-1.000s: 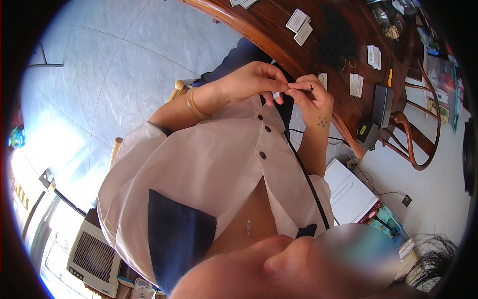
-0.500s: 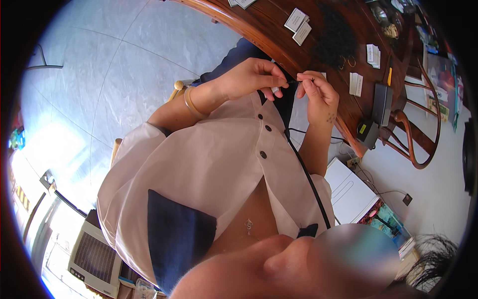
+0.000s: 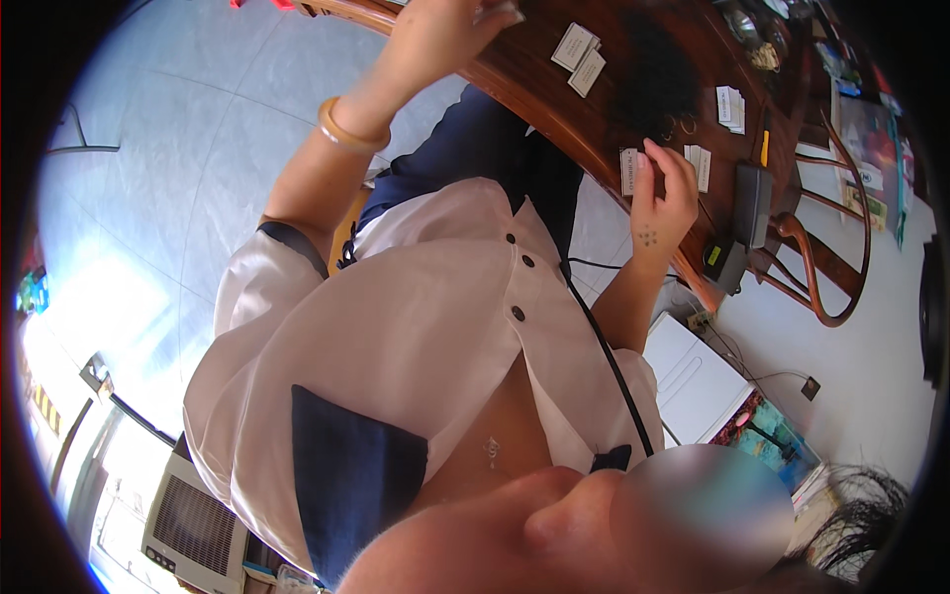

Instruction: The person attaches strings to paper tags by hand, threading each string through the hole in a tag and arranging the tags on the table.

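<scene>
My left hand (image 3: 435,40) reaches over the far left part of the wooden table, cut off by the top of the picture. A small white tag (image 3: 501,13) is pinched in its fingers. At the table's near edge my right hand (image 3: 669,198) has its thumb and fingers apart, beside another white printed tag (image 3: 629,171). Whether its thumb touches this tag I cannot tell. Past that hand lie a stack of white tags (image 3: 698,166) and a loose heap of thin black cords (image 3: 653,74).
More white tags (image 3: 580,57) lie left of the heap, and another stack (image 3: 730,109) right of it. Two thin gold-coloured rings (image 3: 677,128), a yellow stick (image 3: 765,148) and a dark grey box (image 3: 752,208) are there too. A wooden chair (image 3: 821,287) stands at the right.
My hands have parted from the thin black cord they were working on together. The left has swung up and leftward with the tag; the right has lowered toward the table edge, opening.
</scene>
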{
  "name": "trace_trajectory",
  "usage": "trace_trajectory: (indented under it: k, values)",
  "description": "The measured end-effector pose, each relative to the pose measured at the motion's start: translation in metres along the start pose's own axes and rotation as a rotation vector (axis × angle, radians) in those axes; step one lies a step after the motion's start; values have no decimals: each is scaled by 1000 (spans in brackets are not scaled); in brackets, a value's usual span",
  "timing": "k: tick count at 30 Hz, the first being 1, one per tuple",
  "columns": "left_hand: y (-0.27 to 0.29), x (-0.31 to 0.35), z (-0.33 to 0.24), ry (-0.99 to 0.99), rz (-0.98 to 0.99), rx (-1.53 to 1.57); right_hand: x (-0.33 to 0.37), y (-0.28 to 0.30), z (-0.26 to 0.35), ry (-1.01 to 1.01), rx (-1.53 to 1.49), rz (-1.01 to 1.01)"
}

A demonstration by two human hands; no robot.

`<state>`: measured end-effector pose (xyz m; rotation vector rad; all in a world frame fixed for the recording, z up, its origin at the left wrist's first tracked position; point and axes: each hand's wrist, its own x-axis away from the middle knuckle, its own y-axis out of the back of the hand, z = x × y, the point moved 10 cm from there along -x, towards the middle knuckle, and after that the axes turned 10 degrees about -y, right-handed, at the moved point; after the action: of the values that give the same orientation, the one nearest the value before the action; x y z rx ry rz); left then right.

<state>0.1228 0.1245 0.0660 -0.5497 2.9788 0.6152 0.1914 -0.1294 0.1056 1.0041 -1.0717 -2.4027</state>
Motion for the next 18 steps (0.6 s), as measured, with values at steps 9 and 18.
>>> trace_trajectory:
  k: [9,18]
  values:
    - [-2,41,-34,-558,-353,-189,26,2,-7,81,166,125]
    - [-70,57,2,-256,-58,304,-39,-71,37,225,292,148]
